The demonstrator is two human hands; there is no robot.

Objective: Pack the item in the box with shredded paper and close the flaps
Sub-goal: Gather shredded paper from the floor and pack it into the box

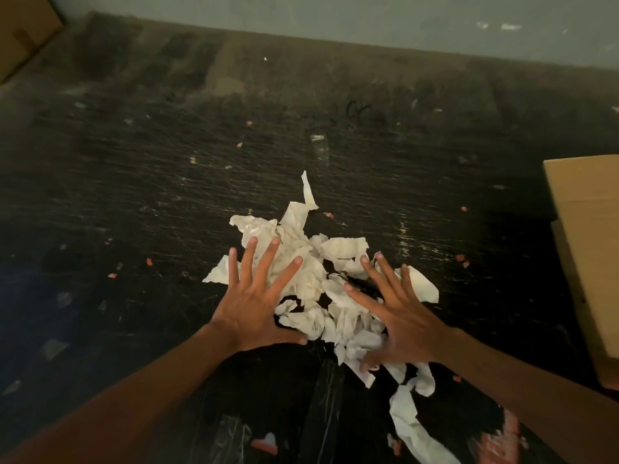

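Dark scratched counter [167, 182]: shredded paper [311, 262] piled centrally, left hand [258, 303] and right hand [398, 316] flat on it, fingers spread apart, probably to gather it. Box [589, 236] at right edge.

Both bare forearms reach forward from the lower corners of the view and converge toward the middle. The left hand [258, 306] lies palm down with its fingers [268, 259] straight and fanned wide, the thumb stretched out toward the right. The right hand [398, 316] is also palm down, fingers straight and spread, angled up and to the left, its thumb pointing down and inward. The two hands are near each other but apart, and neither curls round anything.
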